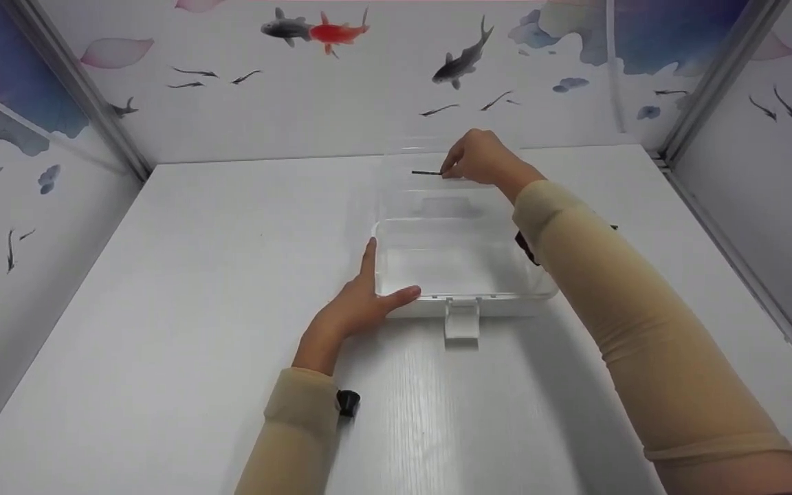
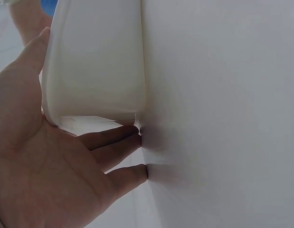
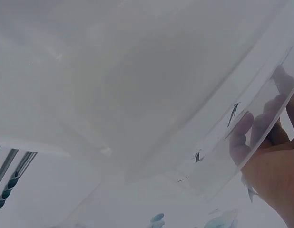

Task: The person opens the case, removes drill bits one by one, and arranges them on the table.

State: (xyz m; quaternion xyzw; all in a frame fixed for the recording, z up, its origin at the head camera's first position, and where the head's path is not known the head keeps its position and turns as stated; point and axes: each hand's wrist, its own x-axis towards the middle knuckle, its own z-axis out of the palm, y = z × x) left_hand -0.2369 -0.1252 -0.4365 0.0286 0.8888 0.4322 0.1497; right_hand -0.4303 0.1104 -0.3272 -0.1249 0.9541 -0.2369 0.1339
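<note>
A translucent plastic box (image 1: 451, 271) stands with its hinged lid (image 1: 403, 203) raised at the back and its latch (image 1: 462, 326) hanging down in front. My left hand (image 1: 355, 306) braces the near left corner, thumb along the front rim and forefinger along the side; in the left wrist view the other fingers reach the table. At the lid's edge my right hand (image 1: 482, 158) grips it, its fingers (image 3: 240, 142) showing through the clear plastic. Beside those fingertips a thin dark stick (image 1: 426, 172) shows in the head view; I cannot tell whether it is held.
Several metal twist drill bits (image 3: 13, 183) lie in a row beside the box, mostly hidden by the right sleeve (image 1: 602, 295) in the head view. Printed panels (image 1: 231, 117) enclose the white table (image 1: 196, 309) at the back and sides.
</note>
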